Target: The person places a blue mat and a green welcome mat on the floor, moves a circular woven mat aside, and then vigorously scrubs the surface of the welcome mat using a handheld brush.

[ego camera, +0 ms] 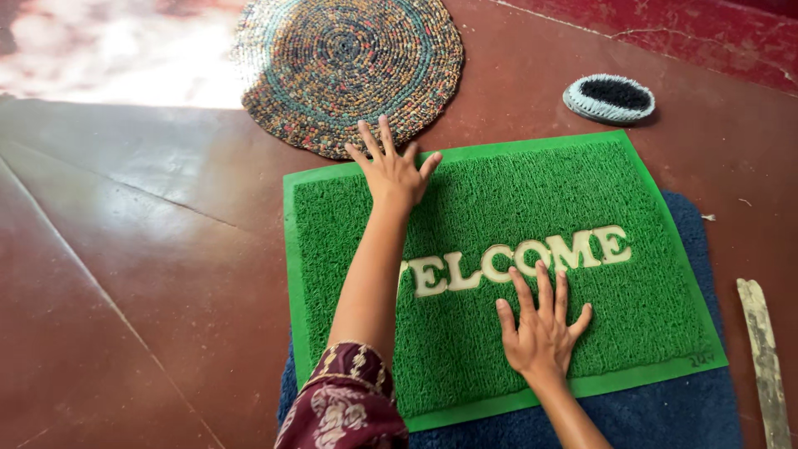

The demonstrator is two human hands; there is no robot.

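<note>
A green bristly doormat (632, 308) with pale lettering lies on the floor, stacked on a dark blue mat (665, 411) that shows at its right and near edges. My left hand (392, 170) rests flat with fingers spread on the green mat's far left part, close to its far edge. My right hand (542, 328) lies flat, fingers apart, on the near middle of the green mat, just below the lettering. Neither hand holds anything.
A round woven multicoloured rug (347, 71) lies beyond the green mat, nearly touching its far left corner. An oval scrubbing brush (609, 98) sits bristles-up on the red floor at the far right. A worn wooden stick (765, 366) lies at the right edge.
</note>
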